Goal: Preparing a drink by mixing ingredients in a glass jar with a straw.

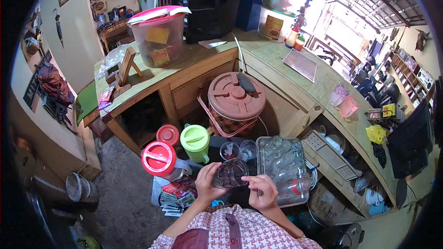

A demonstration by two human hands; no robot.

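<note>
My left hand (207,181) is wrapped around a clear container (230,174), tilted with its mouth to the right. Dark streaks show through its wall. At its rim is the index fingertip of my right hand (263,191), the other fingers curled; whether it pinches anything is unclear. Just beyond stand two clear cups (229,150), one with some dark red contents. A metal tray (306,199) of upturned drinking glasses (282,155) lies to the right. Left of the container are a red-lidded pitcher (159,158), a green pitcher (195,141) and stacked sachets (176,197).
A large drink cooler (237,97) with a dark object on its lid stands behind the pitchers. Wooden counters (204,64) curve around the work spot. Shelves with dishes (373,197) are under the right counter. A bucket (81,187) stands on the floor at left.
</note>
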